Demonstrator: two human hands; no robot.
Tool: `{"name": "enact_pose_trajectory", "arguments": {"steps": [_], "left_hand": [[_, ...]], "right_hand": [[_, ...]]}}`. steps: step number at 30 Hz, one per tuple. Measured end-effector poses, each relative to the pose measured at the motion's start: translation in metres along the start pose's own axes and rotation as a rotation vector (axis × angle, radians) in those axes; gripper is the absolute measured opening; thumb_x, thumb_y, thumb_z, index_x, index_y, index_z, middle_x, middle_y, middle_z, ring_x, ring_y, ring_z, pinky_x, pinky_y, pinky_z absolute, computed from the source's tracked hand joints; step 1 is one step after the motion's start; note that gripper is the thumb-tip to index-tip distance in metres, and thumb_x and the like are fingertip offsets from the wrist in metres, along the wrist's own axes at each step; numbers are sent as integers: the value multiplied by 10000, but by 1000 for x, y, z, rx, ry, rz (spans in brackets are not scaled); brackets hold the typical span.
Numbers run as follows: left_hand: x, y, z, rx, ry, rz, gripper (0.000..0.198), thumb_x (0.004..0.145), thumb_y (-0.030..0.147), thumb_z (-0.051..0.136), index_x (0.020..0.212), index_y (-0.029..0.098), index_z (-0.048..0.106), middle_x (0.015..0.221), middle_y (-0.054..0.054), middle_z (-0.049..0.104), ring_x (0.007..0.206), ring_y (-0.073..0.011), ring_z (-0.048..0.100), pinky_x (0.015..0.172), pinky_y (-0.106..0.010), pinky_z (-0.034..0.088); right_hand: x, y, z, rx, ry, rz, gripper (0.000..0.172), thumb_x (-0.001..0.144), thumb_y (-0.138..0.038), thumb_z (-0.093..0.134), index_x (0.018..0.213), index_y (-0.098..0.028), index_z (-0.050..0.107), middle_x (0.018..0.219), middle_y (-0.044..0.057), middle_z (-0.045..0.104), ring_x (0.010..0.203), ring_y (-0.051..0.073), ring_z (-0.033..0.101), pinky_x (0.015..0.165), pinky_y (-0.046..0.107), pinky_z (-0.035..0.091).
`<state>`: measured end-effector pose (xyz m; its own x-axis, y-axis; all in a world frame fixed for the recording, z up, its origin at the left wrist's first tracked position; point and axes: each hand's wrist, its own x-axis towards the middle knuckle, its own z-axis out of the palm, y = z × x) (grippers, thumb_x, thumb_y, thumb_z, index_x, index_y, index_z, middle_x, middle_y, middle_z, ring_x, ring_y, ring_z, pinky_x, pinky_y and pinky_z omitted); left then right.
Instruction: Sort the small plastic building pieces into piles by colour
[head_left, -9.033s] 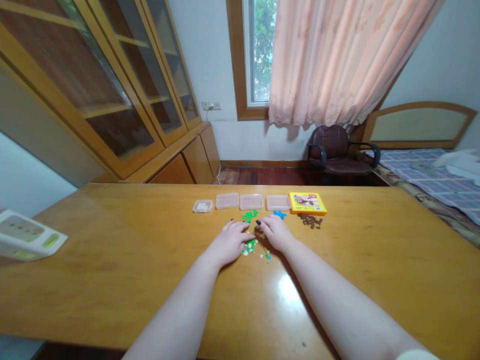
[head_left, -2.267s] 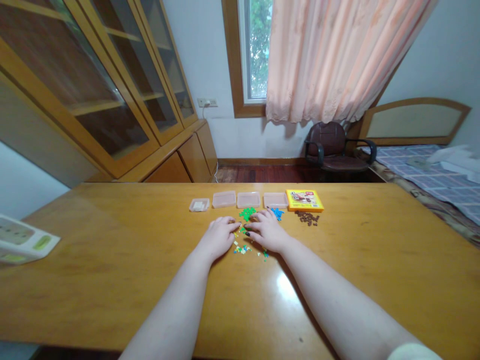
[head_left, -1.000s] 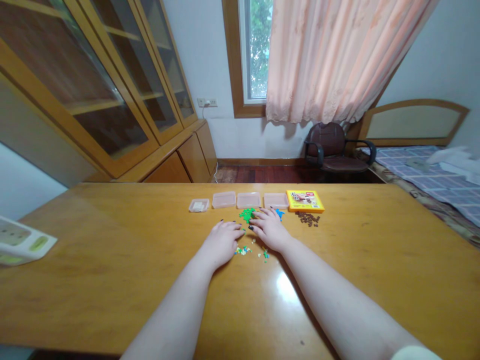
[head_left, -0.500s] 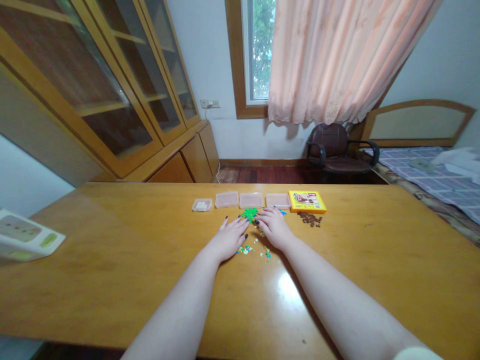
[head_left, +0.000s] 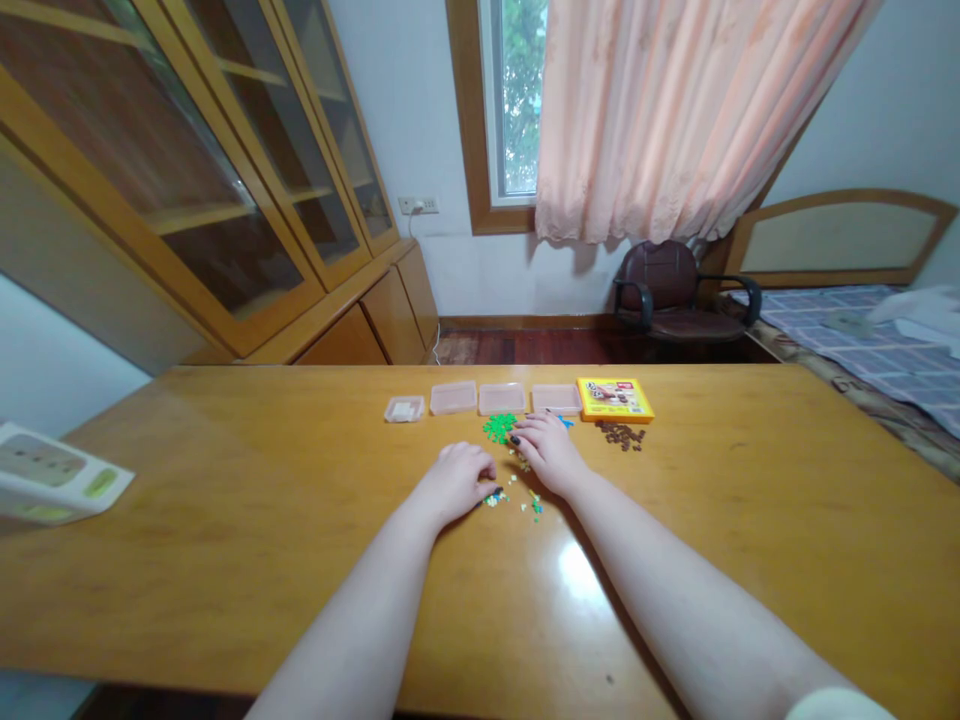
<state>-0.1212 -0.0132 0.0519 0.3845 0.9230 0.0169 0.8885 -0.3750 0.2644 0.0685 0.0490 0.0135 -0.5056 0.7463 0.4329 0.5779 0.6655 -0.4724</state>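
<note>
My left hand (head_left: 456,480) rests on the table with its fingers curled and its thumb apart from them. Its thumb tip is at a small mixed heap of white, green and blue pieces (head_left: 492,500). Spread over the blue pieces (head_left: 566,423), my right hand (head_left: 551,450) lies with fingers stretched, hiding most of that heap. A pile of bright green pieces (head_left: 498,428) sits between the hands. Small pale yellow pieces (head_left: 523,462) lie by the right thumb, and a few mixed bits (head_left: 536,505) are scattered nearer to me. Right of the hands is a pile of brown pieces (head_left: 621,436).
Several clear plastic trays stand in a row at the back, among them a middle tray (head_left: 502,400) and a small box (head_left: 404,409) with something white inside. A yellow printed box (head_left: 615,400) ends the row. At the left edge lies a white carton (head_left: 56,475) on the wooden table (head_left: 225,560).
My left hand has drawn back from the green pile, and its fingers have curled in towards the small mixed heap. The right hand has stayed almost still.
</note>
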Motion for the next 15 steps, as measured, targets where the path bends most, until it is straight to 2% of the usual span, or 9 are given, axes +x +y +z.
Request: {"name": "enact_pose_trajectory", "arguments": {"steps": [4, 7, 10, 15], "left_hand": [[5, -4, 5, 15, 38, -52, 153, 752, 349, 638, 795, 203, 632, 839, -31, 645, 860, -198, 537, 787, -323, 378], [10, -8, 8, 21, 66, -118, 158, 769, 353, 619, 766, 196, 630, 819, -34, 641, 852, -197, 532, 784, -325, 371], [15, -13, 11, 14, 117, -137, 151, 799, 329, 577, 754, 195, 628, 810, -32, 635, 830, -186, 523, 760, -309, 368], [16, -17, 16, -6, 227, -191, 196, 848, 312, 492, 771, 195, 630, 812, -33, 637, 795, -169, 522, 729, -290, 367]], "right_hand": [[1, -3, -3, 11, 1, -29, 288, 919, -295, 418, 978, -199, 683, 1011, 69, 673, 1024, 216, 513, 970, 417, 284], [0, -8, -6, 28, -43, -77, 287, 917, -281, 418, 915, -179, 687, 913, 67, 672, 917, 195, 526, 894, 370, 332], [-1, -15, -9, 54, -194, -165, 255, 884, -220, 450, 844, -196, 701, 812, 40, 646, 829, 175, 512, 809, 327, 351], [-3, -28, -9, 116, -405, -308, 219, 783, -198, 562, 920, -276, 714, 848, 5, 622, 847, 171, 496, 819, 322, 316]]}}
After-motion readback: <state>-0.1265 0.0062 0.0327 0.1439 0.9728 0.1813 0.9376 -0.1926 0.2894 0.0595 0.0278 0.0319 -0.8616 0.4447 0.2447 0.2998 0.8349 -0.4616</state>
